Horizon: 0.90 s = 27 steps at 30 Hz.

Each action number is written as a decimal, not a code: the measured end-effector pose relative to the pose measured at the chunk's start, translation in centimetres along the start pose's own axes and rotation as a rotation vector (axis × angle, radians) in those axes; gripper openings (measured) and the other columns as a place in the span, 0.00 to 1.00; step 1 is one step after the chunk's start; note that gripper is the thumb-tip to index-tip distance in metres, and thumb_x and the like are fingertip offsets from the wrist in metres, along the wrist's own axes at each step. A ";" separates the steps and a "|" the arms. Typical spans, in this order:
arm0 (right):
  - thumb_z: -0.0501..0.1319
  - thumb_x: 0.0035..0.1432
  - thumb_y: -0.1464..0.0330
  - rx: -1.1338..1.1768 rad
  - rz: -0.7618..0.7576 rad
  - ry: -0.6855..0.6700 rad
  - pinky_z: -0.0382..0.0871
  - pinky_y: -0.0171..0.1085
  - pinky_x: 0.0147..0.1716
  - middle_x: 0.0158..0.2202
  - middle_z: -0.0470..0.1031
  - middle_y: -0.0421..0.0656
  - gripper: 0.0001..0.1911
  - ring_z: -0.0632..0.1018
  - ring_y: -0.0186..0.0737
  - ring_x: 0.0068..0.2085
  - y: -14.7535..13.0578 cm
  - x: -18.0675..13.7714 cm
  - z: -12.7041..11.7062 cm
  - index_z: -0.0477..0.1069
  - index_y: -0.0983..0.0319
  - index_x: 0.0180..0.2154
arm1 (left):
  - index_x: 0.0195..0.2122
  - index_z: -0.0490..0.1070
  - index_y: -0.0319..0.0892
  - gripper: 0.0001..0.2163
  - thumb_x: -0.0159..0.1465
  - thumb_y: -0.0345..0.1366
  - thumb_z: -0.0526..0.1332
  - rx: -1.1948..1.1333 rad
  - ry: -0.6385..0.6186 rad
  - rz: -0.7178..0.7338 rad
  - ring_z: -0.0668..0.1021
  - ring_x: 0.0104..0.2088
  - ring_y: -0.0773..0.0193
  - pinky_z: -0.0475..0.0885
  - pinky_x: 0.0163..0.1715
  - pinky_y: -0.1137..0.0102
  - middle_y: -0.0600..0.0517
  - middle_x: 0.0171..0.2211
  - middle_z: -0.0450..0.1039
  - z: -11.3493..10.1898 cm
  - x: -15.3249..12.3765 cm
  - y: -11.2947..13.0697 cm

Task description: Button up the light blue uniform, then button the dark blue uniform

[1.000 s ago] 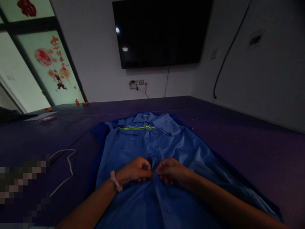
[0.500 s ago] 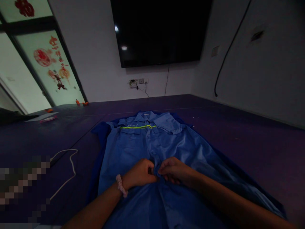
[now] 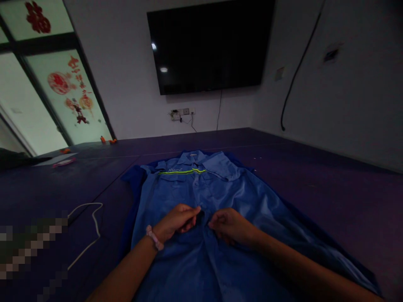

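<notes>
A light-blue short-sleeved work shirt with a yellow-green chest stripe lies spread face up, its collar away from me. My left hand, with a pink scrunchie on the wrist, is closed at the front placket, thumb pressed against the curled index finger at the fabric's edge. Just right of the placket, my right hand pinches the shirt's front with thumb and fingertips. A fold of cloth rises between the two hands. Whatever button lies at the fingertips is too dark to make out.
Darker blue cloth shows beneath the shirt. The purple surface runs back to the wall. A white cable curves at left, beside a pixelated patch. Small orange things sit near the glass door, and a television hangs ahead.
My left hand has moved slightly up and left, away from the right fingertips, its fingers now more curled. The right hand stays nearly in place. The camera view has tilted up a little.
</notes>
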State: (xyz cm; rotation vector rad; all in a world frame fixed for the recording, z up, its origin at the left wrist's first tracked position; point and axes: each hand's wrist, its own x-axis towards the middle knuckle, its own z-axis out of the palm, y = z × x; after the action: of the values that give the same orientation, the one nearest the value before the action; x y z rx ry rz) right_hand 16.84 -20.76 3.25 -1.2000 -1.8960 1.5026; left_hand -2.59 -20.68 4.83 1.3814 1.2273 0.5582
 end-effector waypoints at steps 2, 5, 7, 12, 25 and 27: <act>0.60 0.48 0.58 -0.048 -0.052 -0.002 0.57 0.26 0.11 0.17 0.67 0.35 0.15 0.66 0.26 0.14 -0.1 -0.1 -0.3 0.67 0.65 0.27 | 0.20 0.66 0.37 0.25 0.49 0.59 0.56 0.062 -0.051 -0.017 0.57 0.11 0.77 0.49 0.13 0.77 0.60 0.10 0.57 0.1 -0.3 0.2; 0.66 0.42 0.59 -0.147 -0.152 -0.032 0.60 0.26 0.16 0.19 0.67 0.35 0.16 0.68 0.28 0.19 -0.2 -0.4 -0.6 0.69 0.65 0.28 | 0.23 0.69 0.36 0.22 0.48 0.55 0.60 0.136 -0.132 -0.036 0.58 0.12 0.77 0.52 0.14 0.78 0.60 0.11 0.60 0.5 -0.9 0.5; 0.68 0.39 0.60 -0.255 -0.244 -0.048 0.61 0.27 0.19 0.20 0.69 0.36 0.17 0.70 0.29 0.21 -0.3 -0.6 -0.7 0.70 0.64 0.29 | 0.24 0.68 0.37 0.19 0.48 0.51 0.62 0.155 -0.139 -0.038 0.60 0.12 0.77 0.53 0.14 0.78 0.61 0.12 0.61 0.7 -1.1 0.7; 0.64 0.46 0.63 -0.474 -0.385 -0.033 0.61 0.27 0.21 0.23 0.71 0.37 0.12 0.71 0.30 0.23 -0.3 -1.0 -0.5 0.73 0.62 0.33 | 0.23 0.66 0.38 0.11 0.49 0.42 0.62 0.163 -0.083 -0.025 0.61 0.13 0.76 0.53 0.14 0.79 0.61 0.13 0.61 1.1 -1.3 0.5; 0.59 0.53 0.56 -0.678 -0.350 0.213 0.52 0.30 0.20 0.18 0.69 0.39 0.18 0.67 0.29 0.20 -2.0 -5.2 -0.4 0.70 0.63 0.20 | 0.21 0.68 0.38 0.14 0.51 0.46 0.61 0.357 -0.124 0.074 0.65 0.16 0.73 0.56 0.18 0.76 0.58 0.15 0.63 1.8 -6.1 2.8; 0.59 0.53 0.56 -0.693 -0.260 0.236 0.50 0.31 0.19 0.16 0.68 0.39 0.20 0.66 0.30 0.19 -1.4 -7.8 1.0 0.68 0.62 0.18 | 0.24 0.71 0.39 0.10 0.51 0.42 0.62 0.498 -0.107 0.138 0.69 0.22 0.70 0.60 0.23 0.75 0.56 0.20 0.68 3.3 -8.6 2.3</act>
State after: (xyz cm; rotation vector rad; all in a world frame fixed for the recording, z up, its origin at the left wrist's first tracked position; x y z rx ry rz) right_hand 19.67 -27.87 5.58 -1.2576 -2.3637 0.5395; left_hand -1.79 -29.24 8.89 1.8994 1.2380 0.2726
